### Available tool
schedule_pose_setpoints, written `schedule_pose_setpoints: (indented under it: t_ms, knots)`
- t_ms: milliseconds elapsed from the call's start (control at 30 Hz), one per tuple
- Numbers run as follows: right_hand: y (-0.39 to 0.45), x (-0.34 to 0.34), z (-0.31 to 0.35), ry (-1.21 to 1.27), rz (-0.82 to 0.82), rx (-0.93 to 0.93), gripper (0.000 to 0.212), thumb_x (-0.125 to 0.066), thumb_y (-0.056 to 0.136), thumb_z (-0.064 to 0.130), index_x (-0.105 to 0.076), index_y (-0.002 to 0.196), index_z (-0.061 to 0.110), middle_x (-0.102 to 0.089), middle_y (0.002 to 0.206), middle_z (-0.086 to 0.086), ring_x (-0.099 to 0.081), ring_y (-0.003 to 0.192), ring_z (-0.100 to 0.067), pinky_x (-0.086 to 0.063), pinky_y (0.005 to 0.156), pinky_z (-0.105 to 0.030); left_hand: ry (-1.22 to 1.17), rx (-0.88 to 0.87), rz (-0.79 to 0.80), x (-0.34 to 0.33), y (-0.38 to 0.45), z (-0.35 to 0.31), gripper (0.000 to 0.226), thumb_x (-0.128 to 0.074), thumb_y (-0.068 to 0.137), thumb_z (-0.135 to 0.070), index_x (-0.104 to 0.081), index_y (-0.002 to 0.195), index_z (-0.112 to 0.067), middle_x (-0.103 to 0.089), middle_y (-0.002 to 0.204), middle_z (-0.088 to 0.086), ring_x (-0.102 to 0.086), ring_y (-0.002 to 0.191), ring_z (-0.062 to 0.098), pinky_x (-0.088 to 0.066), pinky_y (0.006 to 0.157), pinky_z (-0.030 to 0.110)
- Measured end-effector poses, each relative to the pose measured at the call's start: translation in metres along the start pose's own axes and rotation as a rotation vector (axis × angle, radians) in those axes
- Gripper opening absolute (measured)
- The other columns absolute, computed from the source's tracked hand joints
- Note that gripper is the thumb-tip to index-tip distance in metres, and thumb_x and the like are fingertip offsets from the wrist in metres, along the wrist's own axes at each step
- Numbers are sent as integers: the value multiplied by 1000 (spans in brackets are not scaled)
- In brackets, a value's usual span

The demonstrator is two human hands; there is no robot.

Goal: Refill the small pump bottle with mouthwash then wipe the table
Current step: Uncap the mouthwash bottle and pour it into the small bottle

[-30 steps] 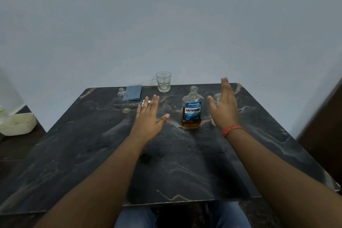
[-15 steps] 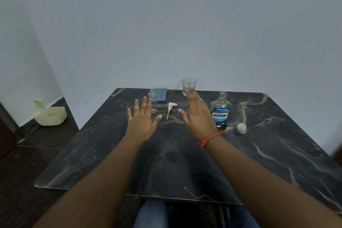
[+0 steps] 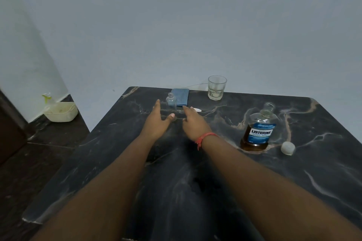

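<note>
Small bottle (image 3: 171,101): upright, uncapped, at the table's (image 3: 244,191) far edge, touching the blue cloth (image 3: 181,97) behind it.
Left hand (image 3: 157,123): fingers spread, empty, just in front of the small bottle.
Right hand (image 3: 194,122): loosely spread, empty, beside the left.
Pump (image 3: 196,109): lying right of the small bottle.
Mouthwash bottle (image 3: 259,129): open, well right; its cap (image 3: 287,148) beside it.
Glass (image 3: 216,87): right of the cloth.

A dark marble table (image 3: 215,191) with pale veins carries a small clear bottle (image 3: 171,101), uncapped, just in front of a folded blue cloth (image 3: 180,96). A pump head (image 3: 196,109) lies nearby. A glass tumbler (image 3: 216,87) stands at the far edge; an open mouthwash bottle (image 3: 258,129) and white cap (image 3: 287,148) sit right.
</note>
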State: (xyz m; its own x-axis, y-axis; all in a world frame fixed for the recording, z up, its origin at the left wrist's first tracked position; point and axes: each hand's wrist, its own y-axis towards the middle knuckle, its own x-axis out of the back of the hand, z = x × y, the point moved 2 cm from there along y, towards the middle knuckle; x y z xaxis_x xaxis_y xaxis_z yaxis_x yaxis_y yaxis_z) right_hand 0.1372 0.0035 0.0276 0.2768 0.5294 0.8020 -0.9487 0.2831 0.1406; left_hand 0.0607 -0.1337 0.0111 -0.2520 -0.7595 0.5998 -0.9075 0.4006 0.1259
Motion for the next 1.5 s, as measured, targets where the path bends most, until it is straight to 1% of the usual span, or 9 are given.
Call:
schedule_pose_setpoints:
  t_ms: [133,233,433,700,900,1033,1200,1367,1500]
  knots:
    - [23,-12,0,45,43,-38,61,-42,87,0,-40,145,17,-31,153,-24,-24,146,-30,-30,112,-37,-99,-39,8,-1,15,-1,66,-67,95,-25,-35,152,-24,-53,141,-9,-57,120,13,-44,107,37]
    - [31,-18,-1,53,61,-51,64,-43,87,0,-39,147,21,-28,155,-22,-23,146,-29,-26,115,-37,-271,-62,67,-4,20,0,59,-64,94,-3,-43,145,-26,-52,133,-18,-54,113,-8,-47,97,21]
    - [30,-18,-1,64,41,-31,62,-43,84,-3,-49,140,21,-45,146,-17,-39,136,-30,-36,111,-41,-358,-1,28,-3,21,4,57,-63,94,1,-42,146,-8,-55,142,7,-57,127,19,-49,104,38]
    - [-15,-7,3,48,-1,28,54,-45,82,-5,-59,129,18,-62,127,-8,-53,122,-26,-43,103,-36,-313,-25,-20,-1,-16,3,36,-71,89,-5,-57,120,-15,-68,117,1,-67,108,15,-55,90,28]
    - [-70,1,1,49,-52,85,47,-43,83,-6,-62,122,12,-62,123,-10,-53,121,-26,-43,102,-39,-257,-64,-16,-7,-62,-9,40,-76,86,-9,-57,120,-18,-68,111,-6,-66,97,2,-52,69,12]
    - [-106,11,-8,98,-99,94,44,-43,84,-5,-63,119,13,-63,119,-9,-57,113,-24,-46,98,-39,-242,-113,6,-18,-90,-23,37,-76,84,-6,-57,114,-15,-68,108,-3,-69,94,7,-57,78,23]
    - [-134,26,-27,117,-118,45,47,-43,88,-3,-60,127,17,-64,124,-6,-58,116,-20,-45,102,-34,-247,-164,56,-38,-109,-42,37,-76,84,-4,-55,111,-19,-66,107,-3,-69,85,5,-51,71,14]
    - [-143,42,-46,108,-122,3,48,-43,90,-2,-57,132,17,-61,130,-6,-54,123,-19,-42,107,-36,-271,-163,85,-60,-110,-62,38,-74,85,-3,-54,112,-20,-66,111,0,-70,90,11,-54,75,21]
    - [-141,49,-63,147,-137,-6,42,-46,94,2,-56,132,17,-61,131,-4,-53,125,-17,-42,108,-35,-253,-159,85,-71,-104,-71,33,-73,87,-4,-54,106,-23,-66,108,-4,-69,90,4,-51,68,11]
